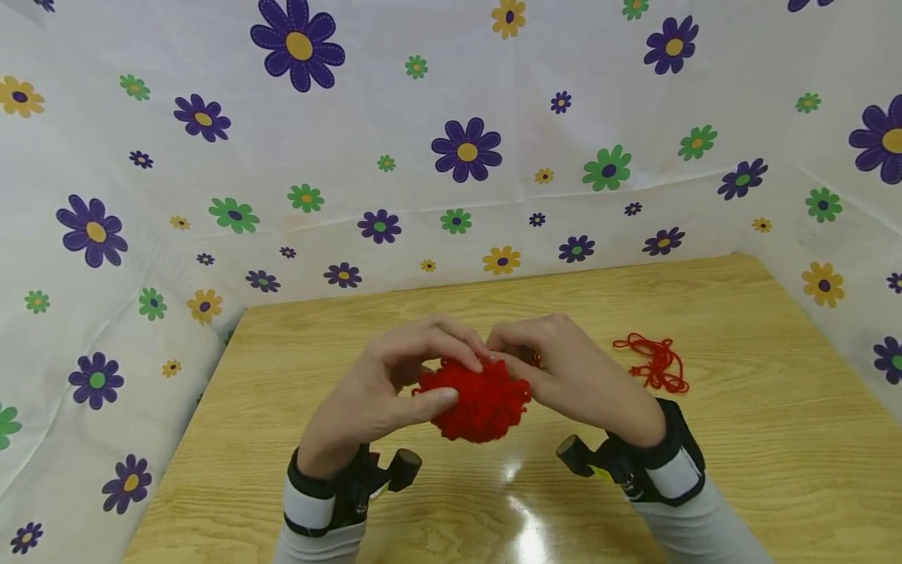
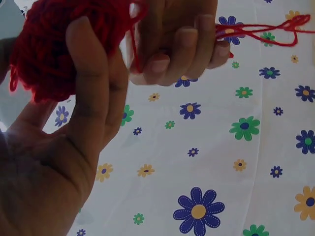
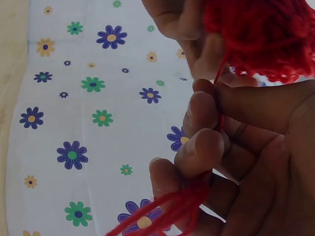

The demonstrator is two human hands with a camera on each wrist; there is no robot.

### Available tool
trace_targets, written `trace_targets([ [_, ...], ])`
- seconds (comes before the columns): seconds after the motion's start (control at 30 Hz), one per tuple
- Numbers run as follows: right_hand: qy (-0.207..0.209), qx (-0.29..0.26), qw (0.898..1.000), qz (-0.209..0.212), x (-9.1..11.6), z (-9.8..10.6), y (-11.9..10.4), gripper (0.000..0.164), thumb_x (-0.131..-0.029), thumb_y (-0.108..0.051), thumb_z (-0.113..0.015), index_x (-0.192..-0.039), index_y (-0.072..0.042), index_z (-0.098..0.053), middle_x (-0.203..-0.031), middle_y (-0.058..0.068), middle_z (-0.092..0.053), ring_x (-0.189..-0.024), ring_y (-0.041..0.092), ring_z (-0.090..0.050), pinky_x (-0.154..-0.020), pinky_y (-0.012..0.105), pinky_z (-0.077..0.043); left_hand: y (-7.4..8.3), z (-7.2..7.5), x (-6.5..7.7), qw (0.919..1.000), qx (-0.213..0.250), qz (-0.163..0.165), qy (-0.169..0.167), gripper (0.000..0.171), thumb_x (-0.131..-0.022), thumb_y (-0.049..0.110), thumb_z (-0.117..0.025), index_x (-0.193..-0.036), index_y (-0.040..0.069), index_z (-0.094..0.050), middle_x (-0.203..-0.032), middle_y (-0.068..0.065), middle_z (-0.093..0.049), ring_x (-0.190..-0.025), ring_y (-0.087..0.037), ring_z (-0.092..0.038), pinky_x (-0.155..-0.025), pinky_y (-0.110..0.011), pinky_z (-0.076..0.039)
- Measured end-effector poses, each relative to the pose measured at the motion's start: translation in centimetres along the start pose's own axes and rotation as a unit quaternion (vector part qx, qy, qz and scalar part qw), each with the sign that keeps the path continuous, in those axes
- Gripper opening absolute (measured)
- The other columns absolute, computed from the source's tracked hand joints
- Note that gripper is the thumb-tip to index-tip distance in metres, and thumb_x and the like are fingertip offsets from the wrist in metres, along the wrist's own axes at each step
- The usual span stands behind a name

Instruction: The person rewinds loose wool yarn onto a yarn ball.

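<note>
A fluffy red ball of yarn [image 1: 479,403] is held up over the table by my left hand [image 1: 384,388], thumb on the near side and fingers over its top. Close at the ball's right, my right hand [image 1: 574,376] pinches a strand of red yarn [image 3: 219,73] between thumb and forefinger; the strand runs up to the ball. Several more yarn strands [image 3: 172,206] pass through the curled lower fingers of that hand and trail out. The left wrist view shows the left fingers [image 2: 88,64] spread around the ball.
A loose tangle of red yarn [image 1: 658,364] lies on the wooden table [image 1: 317,345] to the right of my hands. White cloth with printed flowers [image 1: 521,125] hangs behind the table and along both sides. Each wrist wears a black band with a small camera mount [image 1: 405,470].
</note>
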State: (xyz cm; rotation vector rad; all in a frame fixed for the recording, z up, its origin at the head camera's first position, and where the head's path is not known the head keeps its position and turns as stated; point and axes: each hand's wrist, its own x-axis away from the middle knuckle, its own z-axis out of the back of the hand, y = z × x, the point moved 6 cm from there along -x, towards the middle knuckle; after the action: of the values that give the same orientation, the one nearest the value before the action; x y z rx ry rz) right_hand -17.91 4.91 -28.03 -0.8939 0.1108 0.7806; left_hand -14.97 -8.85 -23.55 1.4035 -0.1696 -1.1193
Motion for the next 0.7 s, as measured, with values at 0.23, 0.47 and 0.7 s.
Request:
trace_targets([
  [0.23, 0.024, 0.005, 1.000, 0.002, 0.1, 0.4, -0.4, 0.004, -0.086, -0.024, -0.057, -0.084, -0.024, -0.060, -0.059, -0.013, -0.047, -0.051, 0.007, -0.043, -0.045, 0.024, -0.039, -0.5, -0.3, 0.1, 0.9955, -0.065, 0.068, 0.001, 0.023, -0.077, -0.008, -0.060, -0.099, -0.001, -0.059, -0.106, -0.019, -0.047, -0.099, -0.030, -0.046, -0.063, -0.037, -0.052],
  [0.47, 0.052, 0.001, 0.999, 0.016, 0.3, 0.9, -1.0, 0.003, -0.085, -0.024, -0.058, -0.084, -0.023, -0.059, -0.064, -0.012, -0.054, -0.058, 0.004, -0.047, -0.050, 0.022, -0.044, -1.3, -0.1, 0.0, 0.9798, -0.164, 0.113, 0.015, 0.023, -0.077, 0.001, -0.064, -0.099, 0.006, -0.060, -0.109, -0.007, -0.056, -0.095, -0.018, -0.054, -0.062, -0.032, -0.052],
  [0.7, 0.082, -0.009, 0.996, 0.032, 0.4, 1.5, -1.1, 0.004, -0.085, -0.022, -0.058, -0.085, -0.020, -0.061, -0.070, -0.011, -0.057, -0.058, 0.003, -0.049, -0.047, 0.022, -0.043, -1.4, 0.6, 0.1, 0.9677, -0.211, 0.113, 0.079, 0.025, -0.076, 0.004, -0.066, -0.101, 0.008, -0.061, -0.102, -0.002, -0.060, -0.088, -0.015, -0.056, -0.055, -0.031, -0.051],
])
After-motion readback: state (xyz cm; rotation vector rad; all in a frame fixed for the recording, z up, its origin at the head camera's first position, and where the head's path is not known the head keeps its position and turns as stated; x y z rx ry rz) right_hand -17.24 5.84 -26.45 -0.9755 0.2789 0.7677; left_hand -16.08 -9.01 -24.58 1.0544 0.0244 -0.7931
